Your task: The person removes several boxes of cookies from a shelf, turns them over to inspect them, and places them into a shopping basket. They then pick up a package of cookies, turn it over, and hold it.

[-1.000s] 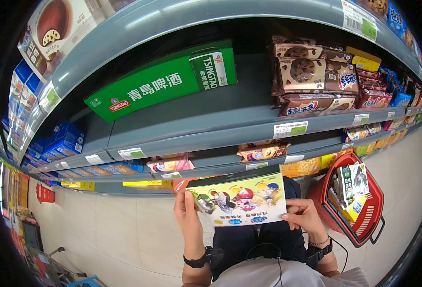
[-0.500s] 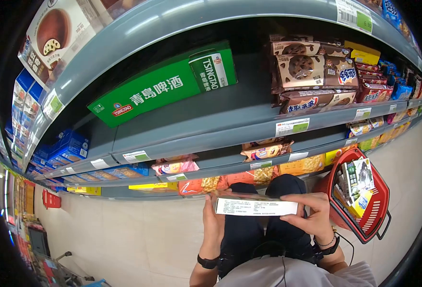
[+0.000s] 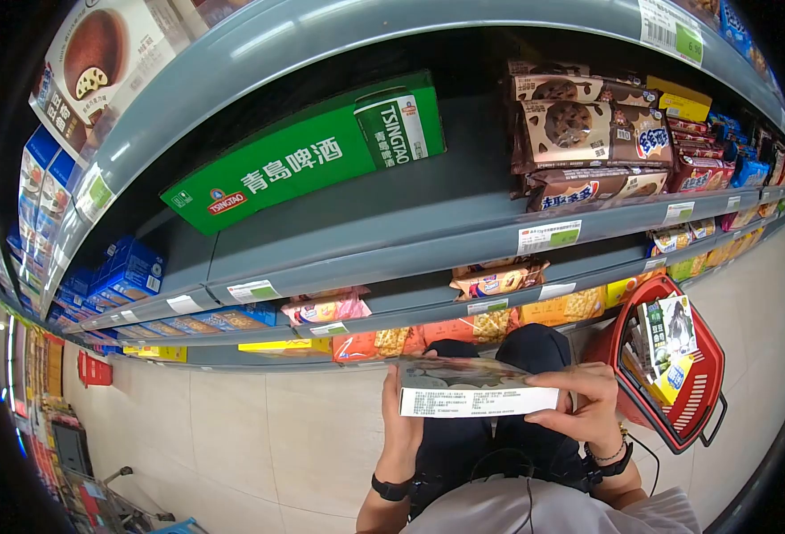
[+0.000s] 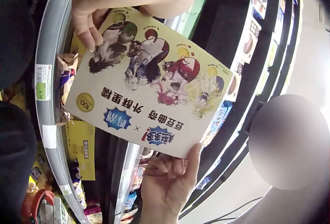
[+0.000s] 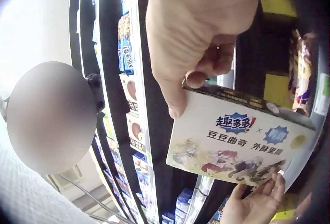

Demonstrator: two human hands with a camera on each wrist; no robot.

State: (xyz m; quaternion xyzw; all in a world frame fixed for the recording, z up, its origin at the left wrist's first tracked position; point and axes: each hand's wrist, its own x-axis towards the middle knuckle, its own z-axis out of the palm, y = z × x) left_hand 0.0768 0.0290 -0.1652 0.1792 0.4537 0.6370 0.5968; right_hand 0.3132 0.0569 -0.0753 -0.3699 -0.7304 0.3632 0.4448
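A flat pale cookie box (image 3: 479, 403), printed with cartoon characters on its broad face, is held level between both hands in front of the person's knees. Its narrow side with small print faces the head camera. At the box's left end the left hand (image 3: 401, 425) grips the edge. The right hand (image 3: 586, 402) pinches the opposite end, thumb below and fingers above. In the left wrist view the illustrated face of the box (image 4: 149, 82) shows, gripped at two ends. The right wrist view has the right thumb pressed on a corner of the box (image 5: 227, 131).
A red shopping basket (image 3: 711, 392) with a few packages stands on the floor at the right. Ahead, a shelf (image 3: 357, 254) carries a green Tsingtao carton (image 3: 294, 160) and brown cookie packs (image 3: 579, 133). Blue boxes (image 3: 130, 267) sit further left.
The box has tipped from showing its illustrated face to showing its narrow printed side to the head camera. Both hands have kept hold of it and shifted slightly to the right.
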